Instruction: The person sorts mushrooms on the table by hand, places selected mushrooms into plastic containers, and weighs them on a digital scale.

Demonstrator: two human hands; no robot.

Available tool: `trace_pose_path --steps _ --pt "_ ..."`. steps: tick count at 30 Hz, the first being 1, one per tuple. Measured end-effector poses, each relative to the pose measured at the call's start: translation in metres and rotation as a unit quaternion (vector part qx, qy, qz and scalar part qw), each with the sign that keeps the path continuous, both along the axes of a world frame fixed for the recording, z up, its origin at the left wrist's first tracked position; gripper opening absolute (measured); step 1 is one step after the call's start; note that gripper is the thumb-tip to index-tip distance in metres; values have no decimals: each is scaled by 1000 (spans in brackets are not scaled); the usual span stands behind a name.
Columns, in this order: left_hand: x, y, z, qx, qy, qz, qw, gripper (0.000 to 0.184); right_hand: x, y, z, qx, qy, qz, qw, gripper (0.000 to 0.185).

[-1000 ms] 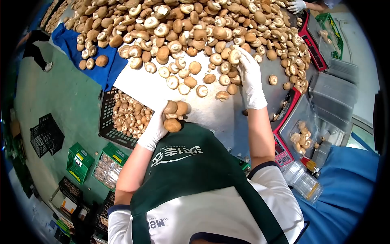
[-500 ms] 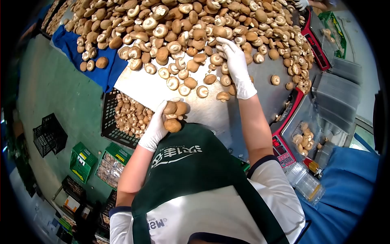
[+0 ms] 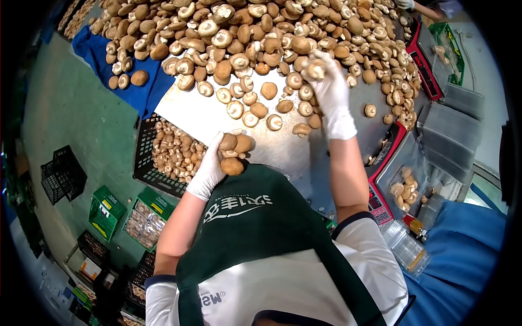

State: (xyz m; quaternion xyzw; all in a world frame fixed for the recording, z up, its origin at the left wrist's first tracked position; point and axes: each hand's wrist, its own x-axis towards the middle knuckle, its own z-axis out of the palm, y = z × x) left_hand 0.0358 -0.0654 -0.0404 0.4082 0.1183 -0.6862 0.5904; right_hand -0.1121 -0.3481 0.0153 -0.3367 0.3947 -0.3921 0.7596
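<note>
My left hand (image 3: 211, 165), in a white glove, is closed around several brown shiitake mushrooms (image 3: 232, 166) just above the front edge of the metal table (image 3: 266, 149). Farther forward and to the right, my gloved right hand (image 3: 333, 89) grips one mushroom (image 3: 316, 70), its pale underside turned up. That hand is at the near edge of a big heap of mushrooms (image 3: 239, 38). Between my hands, loose mushrooms (image 3: 274, 122) lie scattered on the table, some cap up and some stem up.
A black crate of small mushrooms (image 3: 176, 152) stands below the table's left edge. Red scales (image 3: 387, 163) sit at right, one bearing a clear tray of mushrooms (image 3: 404, 187). Clear plastic trays (image 3: 454, 125) are stacked beyond. Green crates (image 3: 106, 212) stand on the floor. Another person's gloved hand (image 3: 404, 4) shows top right.
My right hand has shifted slightly right, and its fingers have closed on a mushroom that now shows in them. My left hand stays in place, still holding its mushrooms.
</note>
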Motion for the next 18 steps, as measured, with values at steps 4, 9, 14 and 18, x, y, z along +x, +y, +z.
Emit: trace_pose_path --steps 4,9,14,18 --pt "0 -4 5 0 -2 -2 1000 57 -1 -42 -6 -259 245 -5 934 31" --pt "3 -3 4 8 -2 -2 1000 57 29 -42 -40 -458 467 72 753 42" --pt "3 -2 3 7 2 8 1000 59 3 -40 -4 79 5 10 997 35" --pt "4 -5 4 -24 9 5 1000 59 -20 -18 -3 104 -110 49 987 38"
